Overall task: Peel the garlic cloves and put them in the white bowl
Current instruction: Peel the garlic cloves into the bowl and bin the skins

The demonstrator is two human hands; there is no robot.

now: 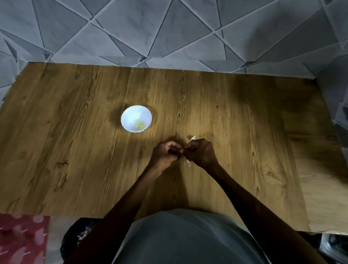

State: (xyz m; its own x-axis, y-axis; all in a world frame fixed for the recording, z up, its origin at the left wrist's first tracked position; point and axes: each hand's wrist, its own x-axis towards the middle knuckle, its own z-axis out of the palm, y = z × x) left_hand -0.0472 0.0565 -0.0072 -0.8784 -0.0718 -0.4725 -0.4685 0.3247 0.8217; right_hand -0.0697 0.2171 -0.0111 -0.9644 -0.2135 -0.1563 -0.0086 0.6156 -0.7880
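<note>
Garlic clove (pixel 181 151) is being pinched between left hand (pixel 165 151) and right hand (pixel 200 152), both gripping it, right of the white bowl (pixel 129 113), on its near side. Left hand is sitting closer to the bowl; clove axis unreadable.

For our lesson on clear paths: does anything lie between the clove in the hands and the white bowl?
Nothing visible does. Only tabletop shows between the clove, pinched by left hand and right hand, and the white bowl. Peel scraps lie right of that path.
</note>
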